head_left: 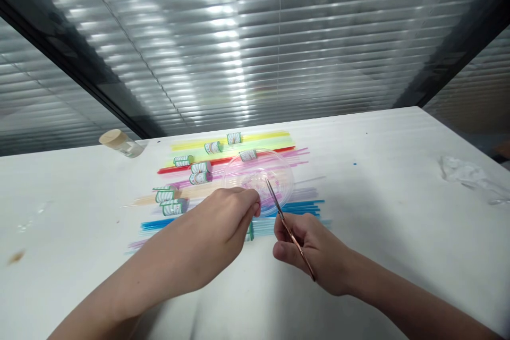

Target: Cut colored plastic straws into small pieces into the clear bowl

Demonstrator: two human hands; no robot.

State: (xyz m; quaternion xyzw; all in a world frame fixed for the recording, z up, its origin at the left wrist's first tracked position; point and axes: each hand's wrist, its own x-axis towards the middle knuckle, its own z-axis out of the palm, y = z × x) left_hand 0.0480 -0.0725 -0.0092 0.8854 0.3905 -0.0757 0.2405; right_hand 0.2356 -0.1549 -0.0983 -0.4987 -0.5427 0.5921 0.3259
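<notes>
My right hand [305, 247] is closed round copper-coloured scissors [294, 240], whose blades point up and away over a clear round plastic dish [290, 180]. Just left of the blades, my left hand [235, 212] is pinched at the dish's near edge; what its fingertips hold is too small to make out. Small pinkish pieces lie in the dish. Under and around it, bundles of thin coloured sticks lie across the table: yellow [271, 135], red [223, 160], pink, beige and blue [157, 224]. Several small rolls with green-edged patterned labels [200, 177] rest on the bundles.
A clear jar with a wooden lid [115, 139] leans at the back left of the white table [378, 276]. Crumpled clear plastic [466, 172] lies at the right. A brown spot marks the left side. Window blinds [255, 37] rise behind the table.
</notes>
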